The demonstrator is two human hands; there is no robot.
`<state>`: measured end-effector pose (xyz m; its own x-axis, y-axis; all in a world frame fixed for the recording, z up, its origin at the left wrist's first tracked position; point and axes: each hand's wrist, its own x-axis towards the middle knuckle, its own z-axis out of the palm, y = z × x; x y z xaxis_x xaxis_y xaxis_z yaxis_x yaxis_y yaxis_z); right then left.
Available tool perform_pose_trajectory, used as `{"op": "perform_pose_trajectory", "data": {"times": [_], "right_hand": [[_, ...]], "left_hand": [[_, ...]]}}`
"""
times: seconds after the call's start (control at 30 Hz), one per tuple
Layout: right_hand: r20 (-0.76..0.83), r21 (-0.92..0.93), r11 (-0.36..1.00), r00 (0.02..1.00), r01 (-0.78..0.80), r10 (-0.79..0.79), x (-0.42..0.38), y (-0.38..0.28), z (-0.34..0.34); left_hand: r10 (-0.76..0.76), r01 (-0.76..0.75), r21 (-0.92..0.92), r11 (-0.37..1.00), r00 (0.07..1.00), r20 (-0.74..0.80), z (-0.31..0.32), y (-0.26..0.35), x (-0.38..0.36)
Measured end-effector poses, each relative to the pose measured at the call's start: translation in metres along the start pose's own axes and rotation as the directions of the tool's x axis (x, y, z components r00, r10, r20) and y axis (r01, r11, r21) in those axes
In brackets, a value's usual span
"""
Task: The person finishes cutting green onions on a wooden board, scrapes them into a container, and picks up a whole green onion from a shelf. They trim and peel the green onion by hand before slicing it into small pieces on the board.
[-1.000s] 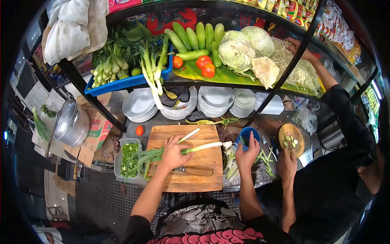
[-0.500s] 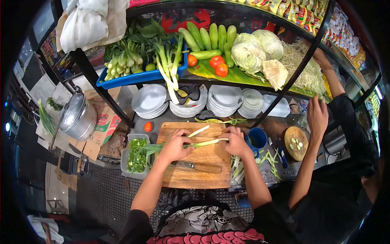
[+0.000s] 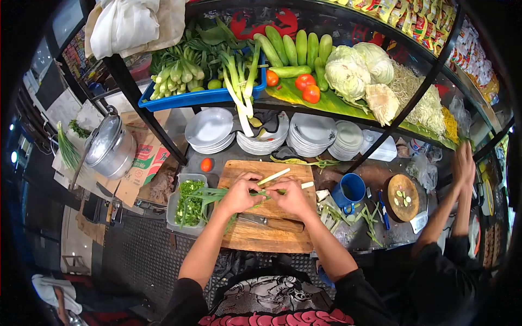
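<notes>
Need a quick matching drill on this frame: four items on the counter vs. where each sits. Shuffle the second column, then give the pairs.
Items:
1. knife
2. blue mug
3. small tomato
4. chopped greens

Places:
A. in the clear tub left of the cutting board
B. on the cutting board, below both hands
C. right of the cutting board
D. on the counter off the board's upper left corner

Pairs: 1-B, 2-C, 3-D, 4-A

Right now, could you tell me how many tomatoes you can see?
4: three tomatoes on the upper shelf beside the cucumbers, at and, and one small tomato on the counter left of the cutting board. Others may be hidden behind vegetables.
</notes>
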<state>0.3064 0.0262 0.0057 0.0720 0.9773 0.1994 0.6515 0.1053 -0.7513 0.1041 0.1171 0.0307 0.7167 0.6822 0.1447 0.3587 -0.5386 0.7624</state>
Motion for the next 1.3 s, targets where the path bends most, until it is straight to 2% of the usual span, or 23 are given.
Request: {"op": "perform_pose_trajectory", "data": {"times": [0.07,0.17,0.27,0.37,0.47,0.57,0.67,0.77,0.87,0.97,1.17,1.27,1.3], "right_hand": [[-0.005,0.062,0.996,0.998,-0.064,0.064,0.003,-0.004,0.000],[0.005,-0.004,0.997,0.997,-0.081,0.081,0.004,-0.013,0.003],[-0.082,-0.020,0.998,0.995,-0.059,0.057,0.001,-0.018,0.013],[-0.143,0.054,0.998,0.988,-0.045,0.053,-0.001,-0.011,0.019],[-0.077,0.090,0.989,0.989,-0.120,0.127,-0.001,-0.012,0.014],[0.021,0.271,0.930,0.967,-0.249,0.253,0.004,0.013,0.017],[-0.015,0.072,0.992,0.995,-0.100,0.102,0.001,-0.017,0.002],[-0.012,-0.121,0.987,0.995,-0.104,0.103,0.007,-0.021,0.009],[-0.014,0.033,0.984,0.984,-0.177,0.178,0.010,-0.018,0.010],[-0.096,0.147,0.980,0.985,-0.131,0.146,0.007,-0.014,0.014],[-0.116,0.356,0.931,0.985,-0.076,0.125,0.012,0.007,0.022],[-0.132,0.342,0.938,0.986,-0.051,0.102,0.011,0.001,0.016],[-0.085,0.348,0.934,0.990,-0.077,0.113,0.009,-0.001,0.012]], "left_hand": [[-0.002,0.002,-0.016,1.000,1.000,-0.005,0.003,-0.005,0.000],[-0.008,0.008,-0.025,1.000,1.000,0.000,0.004,-0.004,0.000],[-0.010,0.010,-0.017,1.000,1.000,-0.003,0.004,-0.006,0.000],[-0.019,0.019,-0.008,1.000,1.000,-0.007,0.003,-0.004,0.000],[-0.014,0.014,-0.014,1.000,1.000,-0.010,0.004,-0.007,0.001],[-0.017,0.016,-0.017,1.000,1.000,-0.015,0.004,-0.012,0.000],[-0.004,0.004,0.000,1.000,1.000,-0.003,0.002,-0.012,0.000],[0.004,-0.004,0.031,1.000,1.000,0.012,0.002,-0.014,0.001],[-0.030,0.030,-0.018,0.999,0.999,0.011,0.001,-0.011,0.000],[-0.039,0.039,-0.041,0.998,0.999,0.002,0.001,-0.011,0.000],[-0.042,0.042,-0.063,0.997,0.999,-0.004,0.001,-0.013,0.001],[-0.059,0.059,-0.084,0.995,0.998,0.001,0.001,-0.013,0.001],[-0.063,0.063,-0.084,0.994,0.998,0.003,0.001,-0.011,0.001]]}}
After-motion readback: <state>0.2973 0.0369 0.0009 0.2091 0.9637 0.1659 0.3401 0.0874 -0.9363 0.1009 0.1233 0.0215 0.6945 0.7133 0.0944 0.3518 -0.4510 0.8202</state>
